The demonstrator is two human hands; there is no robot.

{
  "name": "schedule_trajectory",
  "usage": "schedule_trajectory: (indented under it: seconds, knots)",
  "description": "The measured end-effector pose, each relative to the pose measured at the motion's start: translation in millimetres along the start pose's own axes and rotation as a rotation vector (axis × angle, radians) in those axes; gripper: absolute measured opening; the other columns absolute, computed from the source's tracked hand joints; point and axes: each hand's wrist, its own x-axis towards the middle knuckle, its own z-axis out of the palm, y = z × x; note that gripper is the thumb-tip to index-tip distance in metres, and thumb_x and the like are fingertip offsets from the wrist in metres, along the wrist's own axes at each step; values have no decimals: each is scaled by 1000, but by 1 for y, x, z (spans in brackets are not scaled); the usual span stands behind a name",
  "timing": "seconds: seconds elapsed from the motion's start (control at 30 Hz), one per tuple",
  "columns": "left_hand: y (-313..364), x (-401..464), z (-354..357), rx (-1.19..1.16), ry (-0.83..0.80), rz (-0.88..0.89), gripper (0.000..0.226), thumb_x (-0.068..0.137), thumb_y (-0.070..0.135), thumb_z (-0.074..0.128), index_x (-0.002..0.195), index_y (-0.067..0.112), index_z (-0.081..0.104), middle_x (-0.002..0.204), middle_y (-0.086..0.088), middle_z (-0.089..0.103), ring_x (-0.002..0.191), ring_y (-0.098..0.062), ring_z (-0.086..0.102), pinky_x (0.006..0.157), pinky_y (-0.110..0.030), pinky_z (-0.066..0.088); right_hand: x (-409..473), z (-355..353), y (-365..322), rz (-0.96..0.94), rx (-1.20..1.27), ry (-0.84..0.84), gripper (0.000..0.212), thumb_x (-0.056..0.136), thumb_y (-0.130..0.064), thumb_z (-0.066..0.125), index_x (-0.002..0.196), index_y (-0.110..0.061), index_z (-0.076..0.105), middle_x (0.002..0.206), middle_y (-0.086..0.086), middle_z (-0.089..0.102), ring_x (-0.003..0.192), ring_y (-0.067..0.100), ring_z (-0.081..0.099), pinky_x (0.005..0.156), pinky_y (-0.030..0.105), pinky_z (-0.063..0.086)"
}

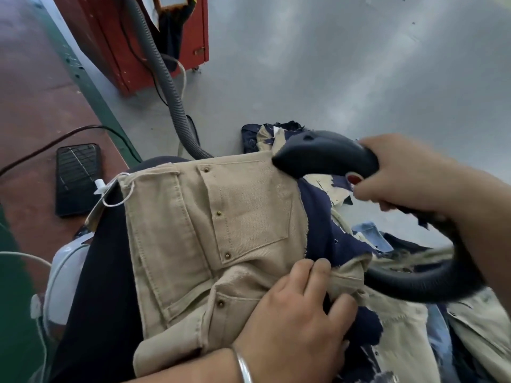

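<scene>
across my lap the trousers (221, 230) lie soft and limp, left hand (298, 313) pinching their firmer waistband, right hand (409, 175) wrapped round the stiff nozzle (323, 156).

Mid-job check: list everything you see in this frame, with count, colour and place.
trousers: one, beige, across the lap, centre.
nozzle: one, black, upper right, at the trousers' top edge.
garment pile: several pieces, navy, beige, light blue, right.
tag: one, white, on string, left of trousers.
phone: one, black, floor, left.
ribbed hose: one, grey, top centre.
cabinet: one, red, top left.
bangle: one, silver, left wrist.
left-hand grip: one, bottom centre, pinching the trousers.
right-hand grip: one, right, holding the nozzle.
</scene>
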Motion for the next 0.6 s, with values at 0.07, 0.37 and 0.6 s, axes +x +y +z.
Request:
schedule_trajectory:
  seconds: [0.07,0.37,0.6]
  knots:
    - [1,-1,0,6,8,-9,27,69,43,51,84,23,62,114,-13,64,93,-25,61,72,-27,50,26,0,-8,29,11,19,19,77,-2,67,81,-18,57,53,7,62,41,23,62,36,27,45]
    - [3,-4,2,11,139,-100,19,65,32,64,75,17,61,108,-16,65,84,-29,61,64,-34,52,-5,-43,17,6,121,262,27,67,-2,73,83,-20,61,48,4,64,34,19,61,30,35,48]
    - [0,0,-3,4,90,-82,29,67,43,52,80,19,61,113,-14,63,93,-28,61,67,-33,54,-80,-2,13,6,-144,49,36,50,-44,59,82,-60,52,66,-31,61,42,8,57,39,35,43]
